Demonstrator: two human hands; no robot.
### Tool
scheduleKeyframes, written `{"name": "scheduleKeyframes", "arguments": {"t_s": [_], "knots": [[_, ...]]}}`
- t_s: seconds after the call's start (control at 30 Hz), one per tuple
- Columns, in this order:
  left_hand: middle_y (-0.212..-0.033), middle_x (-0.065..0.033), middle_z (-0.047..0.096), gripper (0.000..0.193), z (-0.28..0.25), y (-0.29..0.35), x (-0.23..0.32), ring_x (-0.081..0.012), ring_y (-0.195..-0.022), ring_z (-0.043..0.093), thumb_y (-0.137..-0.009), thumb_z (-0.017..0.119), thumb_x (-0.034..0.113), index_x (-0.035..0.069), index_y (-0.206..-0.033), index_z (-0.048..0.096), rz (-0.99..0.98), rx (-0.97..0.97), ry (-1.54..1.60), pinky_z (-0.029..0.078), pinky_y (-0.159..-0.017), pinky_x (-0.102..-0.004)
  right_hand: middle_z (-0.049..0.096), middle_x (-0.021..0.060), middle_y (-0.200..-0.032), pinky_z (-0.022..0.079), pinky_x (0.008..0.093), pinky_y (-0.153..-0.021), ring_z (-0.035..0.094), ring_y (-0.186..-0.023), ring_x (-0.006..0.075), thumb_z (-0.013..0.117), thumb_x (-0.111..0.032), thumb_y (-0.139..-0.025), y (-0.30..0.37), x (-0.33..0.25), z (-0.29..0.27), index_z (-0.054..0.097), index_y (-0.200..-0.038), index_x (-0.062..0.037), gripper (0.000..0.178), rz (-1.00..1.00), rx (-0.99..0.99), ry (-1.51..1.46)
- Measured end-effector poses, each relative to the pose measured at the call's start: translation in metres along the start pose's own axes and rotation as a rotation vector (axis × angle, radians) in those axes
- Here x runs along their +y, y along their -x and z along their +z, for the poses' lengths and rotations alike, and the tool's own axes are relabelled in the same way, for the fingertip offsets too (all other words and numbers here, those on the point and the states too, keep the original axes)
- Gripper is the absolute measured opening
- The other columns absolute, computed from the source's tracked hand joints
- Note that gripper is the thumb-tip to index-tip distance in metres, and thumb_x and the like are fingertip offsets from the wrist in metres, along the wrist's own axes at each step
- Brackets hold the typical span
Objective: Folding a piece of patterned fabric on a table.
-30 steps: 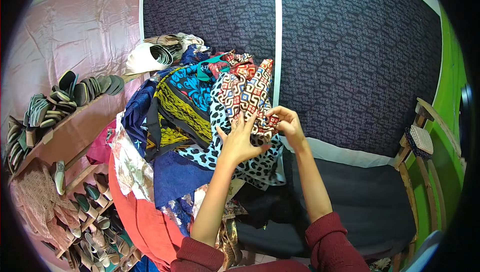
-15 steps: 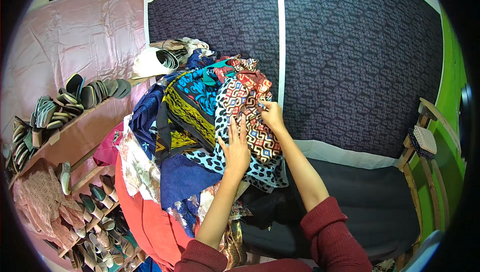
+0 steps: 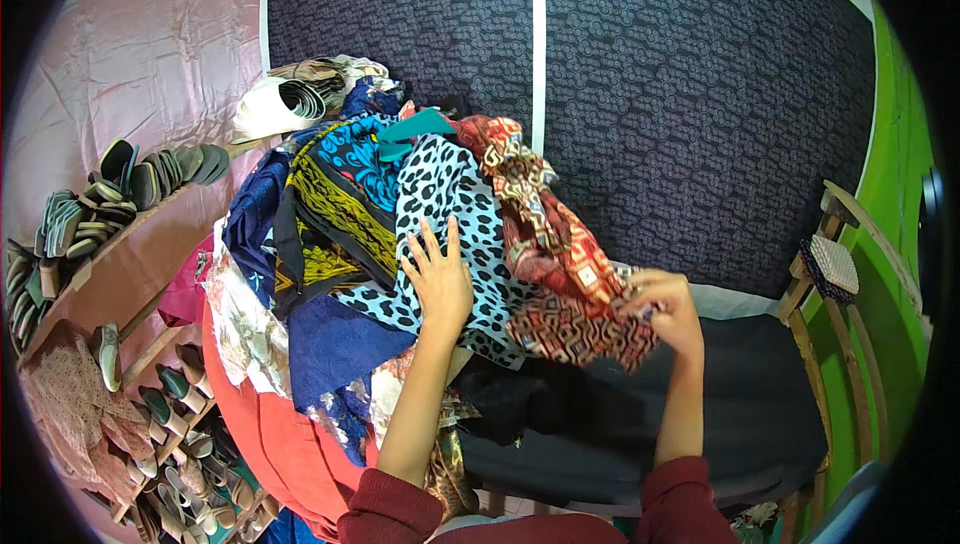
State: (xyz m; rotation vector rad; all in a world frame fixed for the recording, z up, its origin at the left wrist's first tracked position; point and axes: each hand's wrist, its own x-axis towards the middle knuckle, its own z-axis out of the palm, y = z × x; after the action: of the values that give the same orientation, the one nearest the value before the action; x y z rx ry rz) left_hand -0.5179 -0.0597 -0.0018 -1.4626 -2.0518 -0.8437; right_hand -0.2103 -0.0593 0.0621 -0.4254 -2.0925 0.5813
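My left hand (image 3: 440, 284) lies flat with spread fingers on a light blue cloth with black leopard spots (image 3: 452, 194). To the right, my right hand (image 3: 668, 309) grips the edge of a red, cream and black geometric-print cloth (image 3: 575, 259), which stretches from the top of the heap and hangs over its right side. Beside the leopard cloth lie a black cloth with yellow pattern (image 3: 345, 224), a blue-and-black patterned cloth (image 3: 355, 166) and a plain navy piece (image 3: 345, 344). A teal scrap (image 3: 415, 127) rests at the top of the heap.
Shoe soles and shoe parts (image 3: 115, 189) crowd a shelf at the left, with shoes (image 3: 190, 394) on racks below. A white roll (image 3: 275, 109) stands behind the heap. Red-orange fabric (image 3: 265, 434) hangs underneath. A black-covered surface (image 3: 740, 404) and a wooden frame (image 3: 865, 364) are at the right.
My right hand has pulled the geometric-print cloth to the right, uncovering more of the leopard-spotted cloth. My left hand stays on the heap, now with its fingers more spread. The whole view has shifted slightly.
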Motion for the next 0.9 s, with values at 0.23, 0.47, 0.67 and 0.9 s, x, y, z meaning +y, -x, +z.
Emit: {"name": "scheduleKeyframes", "arguments": {"t_s": [0.23, 0.47, 0.67, 0.9], "knots": [[-0.15, -0.0239, 0.013, 0.082, -0.009, -0.002, 0.017, -0.0495, -0.134, 0.018, -0.078, 0.066, 0.015, 0.012, -0.146, 0.021, 0.08, 0.084, -0.124, 0.019, -0.101, -0.0662, 0.066, 0.0143, -0.084, 0.046, 0.029, -0.077, 0.061, -0.078, 0.0242, 0.041, 0.005, -0.043, 0.074, 0.01, -0.005, 0.072, -0.073, 0.0017, 0.043, 0.105, 0.079, -0.165], [-0.154, -0.0089, 0.014, 0.074, -0.022, 0.006, 0.087, -0.0359, -0.141, 0.011, -0.073, 0.06, 0.0, 0.027, -0.139, 0.04, 0.627, -0.012, -0.029, 0.01, -0.104, -0.0682, 0.066, 0.0122, -0.091, 0.048, 0.031, -0.08, 0.063, -0.086, 0.025, 0.05, 0.004, -0.047, 0.067, 0.03, 0.035, 0.072, -0.078, -0.003, 0.038, 0.022, -0.146, -0.27], [-0.126, -0.0067, 0.058, 0.033, 0.004, 0.017, 0.08, -0.033, -0.128, 0.041, -0.069, 0.06, -0.003, 0.008, -0.1, 0.065, 0.59, -0.126, 0.358, 0.031, -0.107, -0.0447, 0.062, 0.0179, -0.112, 0.042, 0.0338, -0.095, 0.056, -0.112, 0.0266, 0.068, -0.008, -0.071, 0.044, 0.052, -0.005, 0.07, -0.102, -0.0033, 0.032, -0.088, -0.91, -0.492], [-0.125, -0.0119, 0.057, 0.031, -0.002, 0.081, 0.15, -0.0349, -0.117, 0.052, -0.074, 0.052, -0.005, 0.004, -0.102, 0.061, 0.75, -0.099, 0.767, 0.042, -0.1, -0.0423, 0.045, 0.0091, -0.131, 0.045, 0.032, -0.088, 0.052, -0.106, 0.0169, 0.069, -0.035, -0.081, -0.012, 0.139, 0.004, 0.028, -0.141, -0.006, 0.078, 0.529, 0.104, -0.468]]}}
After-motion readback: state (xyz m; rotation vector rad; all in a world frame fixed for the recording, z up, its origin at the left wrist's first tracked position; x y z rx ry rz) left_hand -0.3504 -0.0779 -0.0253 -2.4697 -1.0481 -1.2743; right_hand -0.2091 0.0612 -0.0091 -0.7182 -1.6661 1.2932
